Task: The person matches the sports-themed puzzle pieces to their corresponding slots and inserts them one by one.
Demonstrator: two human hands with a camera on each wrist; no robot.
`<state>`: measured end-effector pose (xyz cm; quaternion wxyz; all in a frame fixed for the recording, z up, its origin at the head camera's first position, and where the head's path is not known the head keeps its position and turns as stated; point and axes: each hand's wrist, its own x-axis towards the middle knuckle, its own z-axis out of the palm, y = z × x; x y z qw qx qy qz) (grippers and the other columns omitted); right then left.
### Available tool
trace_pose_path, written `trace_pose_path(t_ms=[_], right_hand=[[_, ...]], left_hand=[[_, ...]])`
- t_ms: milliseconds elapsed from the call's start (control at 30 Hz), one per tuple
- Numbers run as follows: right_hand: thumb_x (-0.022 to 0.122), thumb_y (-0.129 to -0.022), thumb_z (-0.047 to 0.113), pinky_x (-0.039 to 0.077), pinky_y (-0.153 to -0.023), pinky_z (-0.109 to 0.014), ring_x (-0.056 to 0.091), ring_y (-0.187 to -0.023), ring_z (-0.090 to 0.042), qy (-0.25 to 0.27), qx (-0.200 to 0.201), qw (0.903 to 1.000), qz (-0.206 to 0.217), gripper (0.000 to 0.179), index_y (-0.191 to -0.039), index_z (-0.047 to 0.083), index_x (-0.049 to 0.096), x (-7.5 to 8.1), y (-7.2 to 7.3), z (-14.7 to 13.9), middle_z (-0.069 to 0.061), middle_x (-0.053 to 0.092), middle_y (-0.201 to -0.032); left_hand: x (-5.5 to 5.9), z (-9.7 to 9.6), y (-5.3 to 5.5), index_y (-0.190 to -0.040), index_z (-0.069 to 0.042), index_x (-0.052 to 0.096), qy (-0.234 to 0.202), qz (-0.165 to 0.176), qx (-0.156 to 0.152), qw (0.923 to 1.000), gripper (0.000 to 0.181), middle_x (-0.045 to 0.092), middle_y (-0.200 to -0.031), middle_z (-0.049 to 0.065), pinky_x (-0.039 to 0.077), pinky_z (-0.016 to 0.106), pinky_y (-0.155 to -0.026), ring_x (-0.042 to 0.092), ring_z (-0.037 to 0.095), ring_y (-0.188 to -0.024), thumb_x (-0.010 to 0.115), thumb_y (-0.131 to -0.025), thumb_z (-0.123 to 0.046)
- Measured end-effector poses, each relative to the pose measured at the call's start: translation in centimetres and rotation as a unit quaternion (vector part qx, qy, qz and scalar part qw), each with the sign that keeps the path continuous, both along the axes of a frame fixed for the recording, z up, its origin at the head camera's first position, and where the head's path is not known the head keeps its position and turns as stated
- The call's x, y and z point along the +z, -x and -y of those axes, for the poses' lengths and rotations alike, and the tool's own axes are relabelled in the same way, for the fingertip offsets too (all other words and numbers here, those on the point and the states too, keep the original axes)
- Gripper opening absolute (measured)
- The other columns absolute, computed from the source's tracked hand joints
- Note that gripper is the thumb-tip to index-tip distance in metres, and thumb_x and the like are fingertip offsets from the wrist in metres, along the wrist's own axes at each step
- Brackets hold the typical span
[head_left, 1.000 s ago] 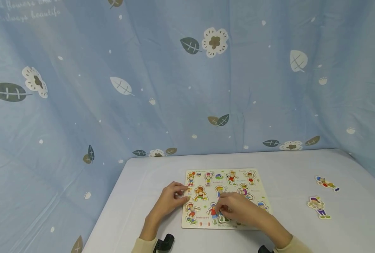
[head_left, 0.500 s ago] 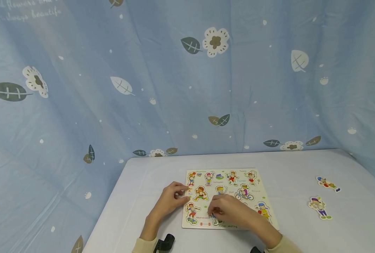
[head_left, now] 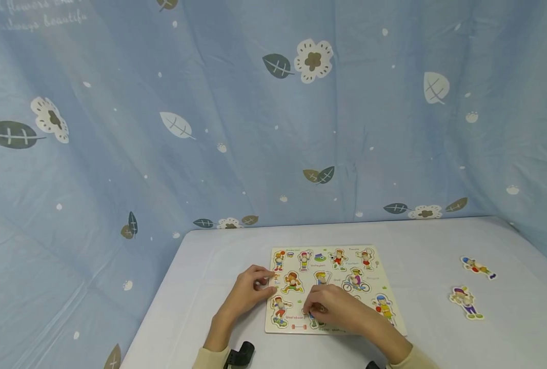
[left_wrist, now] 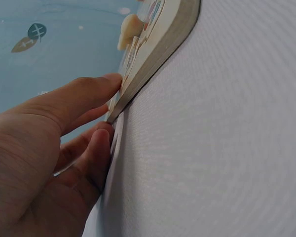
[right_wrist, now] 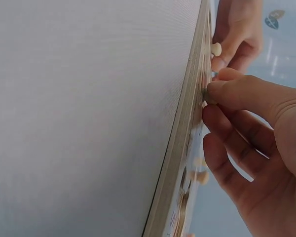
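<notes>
A wooden peg puzzle board (head_left: 296, 301) with sports figures lies flat on the table. My right hand (head_left: 335, 306) is over its front row, thumb and forefinger pinching a figure puzzle piece (head_left: 317, 321) at the knob. The hand hides most of that piece; whether it sits in its recess I cannot tell. In the right wrist view, the pinching fingertips (right_wrist: 218, 91) are close against the board's face. My left hand (head_left: 249, 288) rests at the board's left edge. The left wrist view shows its thumb (left_wrist: 106, 84) touching the board and the other fingers beside the edge.
Two loose figure pieces lie on the white table (head_left: 430, 338) right of the board: one in a blue cap (head_left: 478, 267), one in purple trousers (head_left: 466, 302). Knobs (right_wrist: 202, 177) stick up from the board. A blue patterned curtain (head_left: 236, 154) hangs behind the table.
My right hand has shifted a little left along the front row with the piece, uncovering the bicycle figure and the lower right figure. During the last half second it stays put. The left hand keeps still.
</notes>
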<state>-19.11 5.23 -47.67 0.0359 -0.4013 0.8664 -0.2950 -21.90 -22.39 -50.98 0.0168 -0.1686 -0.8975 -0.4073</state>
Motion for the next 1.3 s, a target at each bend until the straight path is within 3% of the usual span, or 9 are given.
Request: trace_pose_path(t_ms=[267,633,833,1067,1300], right_hand=[[0.070,-0.088,0.012,0.047,-0.070,-0.015,0.053,-0.079,0.002,-0.011,-0.015,0.9997,0.016,0.014,-0.092,0.024,0.074,0.0,-0.3,-0.2,0.014,0.065,-0.092],[0.072,-0.088,0.013,0.048,-0.066,-0.014,0.054,-0.076,0.003,-0.001,-0.003,0.9995,0.030,0.019,-0.104,0.021,0.073,0.4,-1.0,-1.2,0.011,0.066,-0.102],[0.068,-0.087,0.008,0.046,-0.065,-0.013,0.053,-0.072,0.000,-0.003,-0.010,0.9999,0.013,0.022,-0.105,0.020,0.073,0.6,-1.5,-2.2,0.010,0.066,-0.098],[0.070,-0.086,0.009,0.047,-0.065,-0.015,0.055,-0.076,0.001,-0.003,-0.023,0.9996,0.014,0.020,-0.103,0.019,0.074,1.2,-2.0,-4.3,0.010,0.066,-0.094],[0.071,-0.085,0.008,0.052,-0.068,-0.020,0.060,-0.081,0.000,0.016,-0.037,0.9992,0.005,0.019,-0.102,0.017,0.073,1.0,-1.9,-7.1,0.009,0.068,-0.095]], left_hand=[[0.0,0.0,0.1,-0.118,-0.008,0.071,0.004,0.000,0.002,1.0000,0.040,0.062,-0.113,0.006,0.052,0.020,-0.073,0.058,0.014,-0.089,0.078,-0.084,-0.027],[0.2,-0.1,0.0,-0.118,-0.009,0.071,0.004,0.006,0.002,1.0000,0.039,0.062,-0.113,0.006,0.053,0.020,-0.073,0.059,0.015,-0.089,0.077,-0.084,-0.027],[0.1,-0.1,0.0,-0.118,-0.010,0.071,0.008,0.009,0.006,0.9999,0.039,0.062,-0.113,0.005,0.052,0.020,-0.073,0.059,0.015,-0.089,0.077,-0.084,-0.027],[0.2,-0.1,0.0,-0.117,-0.006,0.071,0.006,-0.007,0.004,1.0000,0.038,0.062,-0.111,0.006,0.052,0.020,-0.072,0.060,0.016,-0.087,0.078,-0.084,-0.023],[0.3,-0.2,-0.1,-0.117,-0.009,0.071,0.004,0.006,0.009,0.9999,0.037,0.062,-0.112,0.004,0.052,0.019,-0.073,0.060,0.016,-0.088,0.078,-0.083,-0.023]])
